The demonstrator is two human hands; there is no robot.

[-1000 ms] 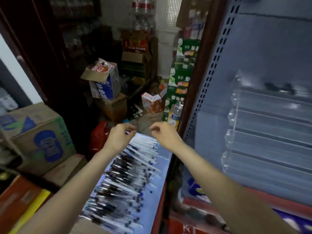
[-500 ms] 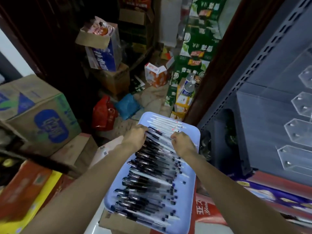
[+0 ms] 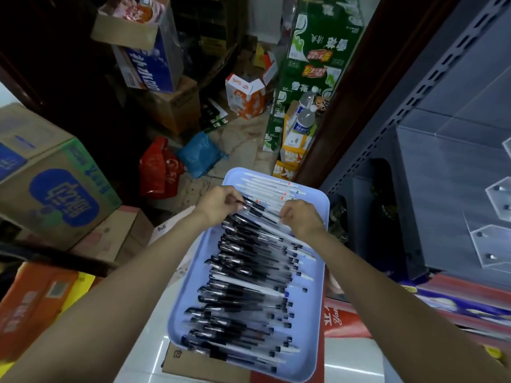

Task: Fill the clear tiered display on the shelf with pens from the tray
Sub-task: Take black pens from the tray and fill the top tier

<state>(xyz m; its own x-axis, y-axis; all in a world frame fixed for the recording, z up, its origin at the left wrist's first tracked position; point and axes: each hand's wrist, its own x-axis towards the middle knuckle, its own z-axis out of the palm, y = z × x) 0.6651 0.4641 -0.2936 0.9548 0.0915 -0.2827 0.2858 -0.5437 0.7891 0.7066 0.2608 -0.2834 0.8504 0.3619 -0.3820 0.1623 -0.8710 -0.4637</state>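
A pale blue tray (image 3: 318,272) lies low in the middle, heaped with several black-capped clear pens (image 3: 243,286) and a few white pens (image 3: 271,186) at its far end. My left hand (image 3: 218,203) pinches the dark end of a black pen (image 3: 255,207) near the far part of the tray. My right hand (image 3: 301,217) holds the other end of the same pen, fingers curled. Only the left edge of the clear tiered display (image 3: 495,233) shows at the far right, on the grey shelf; its tiers are out of frame.
Cardboard boxes (image 3: 52,175) stand to the left. A stack of green cartons (image 3: 312,64) and a water bottle (image 3: 304,117) rise beyond the tray. Red (image 3: 159,167) and blue (image 3: 201,153) bags lie on the floor. The grey shelf upright (image 3: 387,128) stands right.
My view tipped down and left, so the display slid to the right edge. Both hands dropped from above the tray onto the pens and took hold of one black pen.
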